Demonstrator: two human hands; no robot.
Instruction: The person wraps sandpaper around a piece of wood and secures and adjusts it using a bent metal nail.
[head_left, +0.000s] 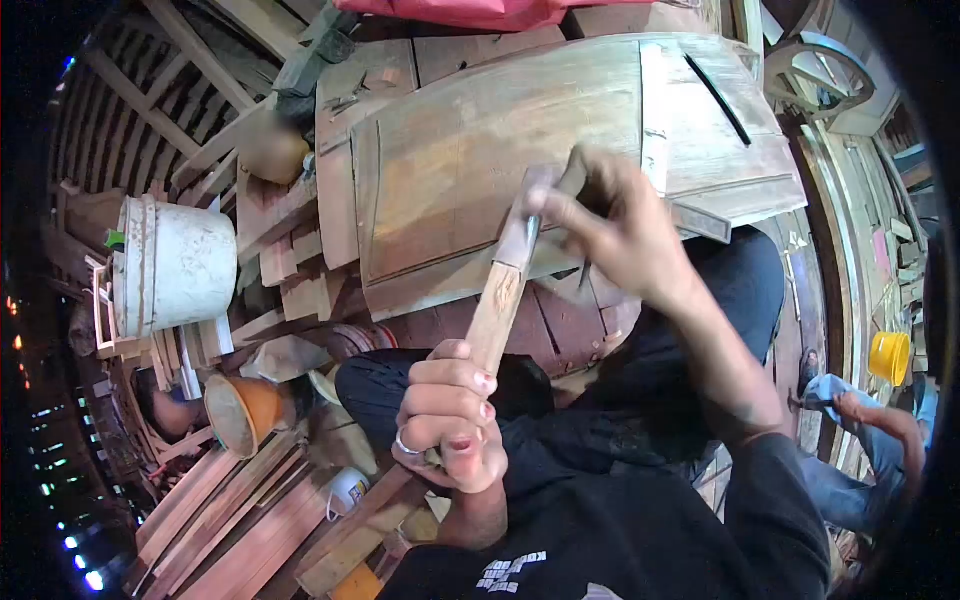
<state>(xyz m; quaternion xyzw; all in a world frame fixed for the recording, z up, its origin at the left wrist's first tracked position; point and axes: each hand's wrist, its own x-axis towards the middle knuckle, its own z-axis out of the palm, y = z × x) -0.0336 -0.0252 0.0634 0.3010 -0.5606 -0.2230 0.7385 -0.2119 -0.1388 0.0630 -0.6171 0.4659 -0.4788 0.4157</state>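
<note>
My left hand (450,415), a ring on one finger, is wrapped around the lower part of a light wooden stick (495,310) held up at a slant. A flat brownish-grey strip (518,235), like sandpaper, covers the stick's upper part. At its top end, my right hand (630,225) is closed, thumb and fingers pinching the strip. Its far edge is partly hidden by those fingers. Behind both hands lies a large wooden panel (470,130) with a curved edge, bearing a pale crosswise strip (654,120) and a thin dark rod (718,100).
White bucket (190,265) and orange bucket (240,415) stand at left, near stacked planks (230,520). A white cup (347,490) sits by my left forearm. At right are a yellow container (888,357) and another person's arm (885,415). Red cloth (460,12) lies beyond the panel.
</note>
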